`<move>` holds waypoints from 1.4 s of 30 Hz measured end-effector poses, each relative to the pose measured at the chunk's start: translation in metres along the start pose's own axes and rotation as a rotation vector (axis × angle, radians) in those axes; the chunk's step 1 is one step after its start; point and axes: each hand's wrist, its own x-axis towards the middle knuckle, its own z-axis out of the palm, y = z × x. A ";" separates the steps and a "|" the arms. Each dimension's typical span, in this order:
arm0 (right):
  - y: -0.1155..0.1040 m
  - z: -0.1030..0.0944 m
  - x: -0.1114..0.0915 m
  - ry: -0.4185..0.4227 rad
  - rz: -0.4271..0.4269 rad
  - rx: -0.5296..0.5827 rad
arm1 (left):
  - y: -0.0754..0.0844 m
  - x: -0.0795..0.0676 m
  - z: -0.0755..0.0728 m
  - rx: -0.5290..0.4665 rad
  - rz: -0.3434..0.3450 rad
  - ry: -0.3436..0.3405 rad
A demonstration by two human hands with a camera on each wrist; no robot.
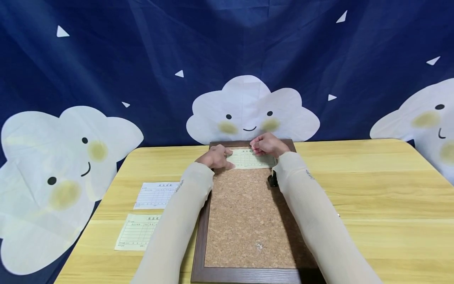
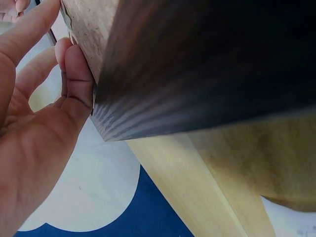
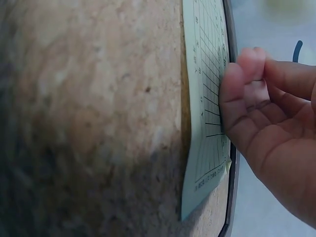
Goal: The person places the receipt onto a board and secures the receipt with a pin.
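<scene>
Well, a pale-green ruled slip (image 1: 244, 161) meets the left hand's (image 1: 217, 157) spread fingers; the right hand (image 1: 267, 145), fingertips bunched, tops its far edge, hold unclear.

Close behind the left fingers (image 2: 79, 71), the left wrist view faces the board (image 2: 94, 24); the right, near the right fingers (image 3: 233, 89), looks low across it. From farther behind both, the head view faces forward and down. All share the board; head and right, also the slip (image 3: 207, 103).
</scene>
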 end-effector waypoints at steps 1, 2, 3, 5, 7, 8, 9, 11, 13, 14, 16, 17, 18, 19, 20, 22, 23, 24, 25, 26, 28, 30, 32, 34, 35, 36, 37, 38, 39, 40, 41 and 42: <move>0.000 0.000 0.000 0.000 -0.003 -0.007 | 0.000 0.000 0.000 0.000 -0.001 0.000; 0.000 0.001 0.000 0.001 -0.005 -0.012 | -0.001 0.000 0.000 0.001 0.000 -0.001; 0.001 0.001 0.000 0.003 -0.007 -0.015 | -0.001 0.000 0.000 -0.001 -0.001 -0.003; 0.002 0.001 0.001 0.003 -0.010 -0.016 | -0.001 0.000 0.000 -0.002 -0.002 -0.005; 0.003 0.001 0.002 0.007 -0.011 -0.010 | -0.002 0.000 0.000 0.004 0.000 -0.002; 0.003 0.001 0.002 0.010 -0.009 -0.002 | -0.002 0.000 0.000 0.008 0.001 0.000; 0.004 0.000 0.002 0.013 -0.009 0.000 | -0.002 0.000 0.000 0.007 0.002 0.000; 0.005 0.000 0.002 0.019 -0.005 0.003 | -0.001 0.000 0.001 0.013 0.009 0.003; 0.006 -0.001 0.002 0.028 0.003 0.002 | -0.001 0.001 0.001 0.010 0.009 0.005; 0.006 -0.001 0.003 0.031 0.005 0.000 | -0.001 0.001 0.002 0.006 0.008 0.004; 0.007 -0.002 0.003 0.040 0.012 0.000 | -0.001 0.001 0.002 0.003 0.006 0.003; 0.007 -0.002 0.004 0.043 0.014 0.003 | -0.001 0.001 0.002 0.002 0.004 0.003; 0.008 -0.001 0.004 0.047 0.016 0.006 | -0.001 0.001 0.002 0.002 0.002 0.002; 0.008 -0.001 0.005 0.051 0.017 0.010 | -0.001 0.000 0.002 0.005 0.003 0.000; 0.009 -0.001 0.005 0.054 0.019 0.013 | -0.001 0.000 0.002 0.006 0.003 -0.001; 0.009 -0.001 0.004 0.062 0.024 0.018 | -0.001 0.000 0.002 0.007 0.003 -0.003; 0.009 -0.001 0.004 0.063 0.025 0.019 | -0.001 0.000 0.002 0.007 0.003 -0.003; 0.009 -0.001 0.004 0.064 0.027 0.020 | -0.001 0.000 0.002 0.008 0.002 -0.003; 0.008 -0.001 0.004 0.065 0.028 0.020 | 0.000 0.000 0.001 0.008 0.001 -0.003; 0.008 -0.001 0.004 0.066 0.029 0.020 | 0.000 0.000 0.001 0.007 0.000 -0.001; 0.008 -0.001 0.005 0.065 0.032 0.018 | 0.000 0.000 0.001 0.005 -0.003 -0.001; 0.008 -0.002 0.005 0.063 0.037 0.010 | 0.000 0.001 0.001 0.007 -0.004 -0.001; 0.008 -0.002 0.005 0.062 0.038 -0.001 | 0.000 0.001 0.001 0.006 -0.002 -0.004; 0.008 -0.002 0.005 0.060 0.037 -0.011 | 0.000 0.002 0.001 0.003 0.001 -0.009; 0.009 -0.003 0.005 0.058 0.036 -0.012 | 0.000 0.002 0.001 0.000 0.003 -0.010; 0.009 -0.003 0.006 0.056 0.033 -0.013 | -0.001 0.002 0.001 -0.001 0.005 -0.011; 0.009 -0.003 0.006 0.052 0.030 -0.012 | -0.001 0.002 0.001 -0.001 0.005 -0.012; 0.009 -0.003 0.006 0.050 0.026 -0.010 | -0.001 0.002 0.001 -0.002 0.005 -0.013; 0.010 -0.003 0.006 0.049 0.025 -0.006 | -0.001 0.002 0.001 0.002 0.006 -0.012; 0.010 -0.003 0.006 0.047 0.023 -0.004 | -0.001 0.001 0.001 0.003 0.004 -0.014; 0.010 -0.003 0.007 0.046 0.022 -0.001 | -0.001 0.001 0.000 0.005 0.004 -0.014; 0.010 -0.003 0.007 0.045 0.021 -0.001 | 0.000 0.001 0.000 0.007 0.004 -0.014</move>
